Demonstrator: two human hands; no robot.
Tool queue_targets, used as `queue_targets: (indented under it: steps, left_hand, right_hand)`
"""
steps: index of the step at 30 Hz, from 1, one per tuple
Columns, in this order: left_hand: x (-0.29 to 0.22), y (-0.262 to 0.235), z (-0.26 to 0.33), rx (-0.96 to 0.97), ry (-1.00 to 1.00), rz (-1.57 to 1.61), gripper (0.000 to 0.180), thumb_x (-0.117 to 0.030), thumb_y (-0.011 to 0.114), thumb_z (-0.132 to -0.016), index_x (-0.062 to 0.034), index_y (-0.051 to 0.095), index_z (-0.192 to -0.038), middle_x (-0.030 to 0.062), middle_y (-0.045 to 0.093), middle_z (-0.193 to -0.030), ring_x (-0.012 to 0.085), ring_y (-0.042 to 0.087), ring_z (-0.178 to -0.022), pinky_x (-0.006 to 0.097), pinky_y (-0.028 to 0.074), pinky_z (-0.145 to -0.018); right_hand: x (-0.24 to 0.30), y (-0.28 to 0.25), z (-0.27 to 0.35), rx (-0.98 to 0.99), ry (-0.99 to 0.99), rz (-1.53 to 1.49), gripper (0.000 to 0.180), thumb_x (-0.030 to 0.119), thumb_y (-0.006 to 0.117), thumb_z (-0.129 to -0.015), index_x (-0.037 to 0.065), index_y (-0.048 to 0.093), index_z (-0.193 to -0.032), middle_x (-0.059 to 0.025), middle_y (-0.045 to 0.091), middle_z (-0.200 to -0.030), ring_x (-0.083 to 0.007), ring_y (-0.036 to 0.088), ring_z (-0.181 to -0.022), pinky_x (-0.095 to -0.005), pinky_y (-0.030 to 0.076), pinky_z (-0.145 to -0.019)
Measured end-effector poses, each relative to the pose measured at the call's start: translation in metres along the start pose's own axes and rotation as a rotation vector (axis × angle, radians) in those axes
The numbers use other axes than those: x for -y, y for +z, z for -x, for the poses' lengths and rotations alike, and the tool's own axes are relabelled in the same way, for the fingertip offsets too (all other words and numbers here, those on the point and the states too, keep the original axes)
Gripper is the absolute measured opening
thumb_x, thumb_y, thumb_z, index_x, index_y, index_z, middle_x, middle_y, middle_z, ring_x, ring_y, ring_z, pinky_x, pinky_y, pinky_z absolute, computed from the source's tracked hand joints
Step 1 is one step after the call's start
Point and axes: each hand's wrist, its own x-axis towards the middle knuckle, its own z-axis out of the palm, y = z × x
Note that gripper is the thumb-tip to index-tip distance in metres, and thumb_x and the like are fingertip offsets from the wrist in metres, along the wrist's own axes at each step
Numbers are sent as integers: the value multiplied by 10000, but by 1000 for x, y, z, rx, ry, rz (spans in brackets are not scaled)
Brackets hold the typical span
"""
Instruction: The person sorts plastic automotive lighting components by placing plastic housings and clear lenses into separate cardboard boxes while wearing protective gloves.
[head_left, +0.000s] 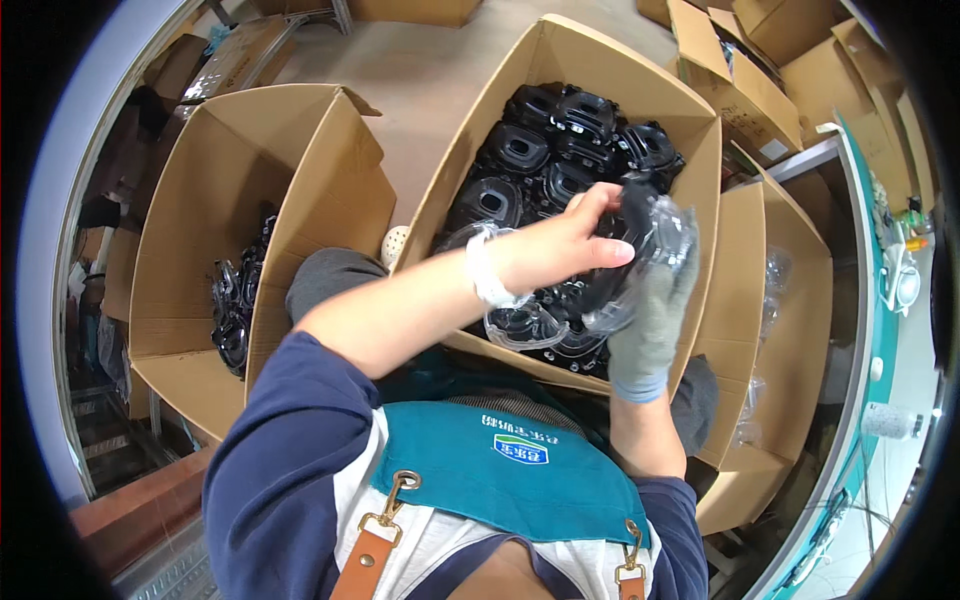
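Closest in: teal apron bib (pixel 500 450), tan straps (pixel 362 565) clipped to its top corners, navy sleeves either side. Past that, both hands are up over the middle carton (pixel 480 110). Right hand (pixel 652 315), grey glove: grip closed on a black moulded part (pixel 642 212) with clear plastic around it, supporting it from the right side. Left hand (pixel 575 238), bare, white band (pixel 487 268) at the wrist: thumb laid over the part's left side, fingers up by its top edge; can't tell if that grip is actually clamped. Part sits tilted between the two hands, above the right half of the carton.

Under it, carton is open and loaded with more black parts (pixel 520 148), frames with a central window; nearest ones have clear plastic on them. Grey-trousered knees flank the carton, white perforated shoe (pixel 396 246) just off its left wall.

Left carton (pixel 205 190): open, a few black parts low inside. Right carton (pixel 785 400): clear plastic pieces (pixel 770 290). Bench (pixel 850 190) with teal edge runs along far right. Beyond: more cartons (pixel 750 100), upper right, and bare-looking floor (pixel 420 60).
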Motion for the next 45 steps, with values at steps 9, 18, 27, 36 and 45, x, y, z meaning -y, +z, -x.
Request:
queue_targets:
  steps: [9,18,27,36,45]
  left_hand:
    - [-3,-11,35,-384,79,-287,582,-337,671,-854,-32,364,-1243,148,312,-1216,213,355,-1123,348,328,-1040]
    - [25,5,26,-441,46,159,637,-422,673,-852,-22,345,-1226,176,325,-1203,256,358,-1148,375,290,-1062]
    - [-7,11,38,-389,207,425,417,-331,533,-961,-46,354,-1209,44,494,-1086,93,486,-966,263,431,-878]
    - [-8,-2,43,-632,468,-747,388,-340,473,-988,29,569,-1059,186,509,-1116,331,472,-1094,354,378,-967]
    - [-20,8,42,-787,255,574,475,-403,269,-1049,-32,547,-1156,88,624,-1077,191,591,-997,323,452,-930]
  right_hand:
    - [-12,40,7,148,-19,131,785,142,646,-843,3,223,-1489,-140,421,-1395,-230,494,-1210,-335,390,-1040]
    - [-25,52,7,133,-31,215,714,252,570,-934,9,201,-1495,-152,328,-1482,-241,400,-1310,-347,334,-1087]
    - [-11,52,-7,-14,436,-546,571,357,434,-1013,48,286,-1470,-106,451,-1405,-216,470,-1261,-352,388,-1061]
    - [-30,31,-13,78,81,58,716,226,570,-957,61,132,-1499,-113,372,-1436,-208,456,-1224,-327,407,-1027]
    - [-31,62,-11,24,-582,655,1043,279,888,-626,-79,267,-1383,-212,420,-1290,-311,439,-1205,-431,425,-989]
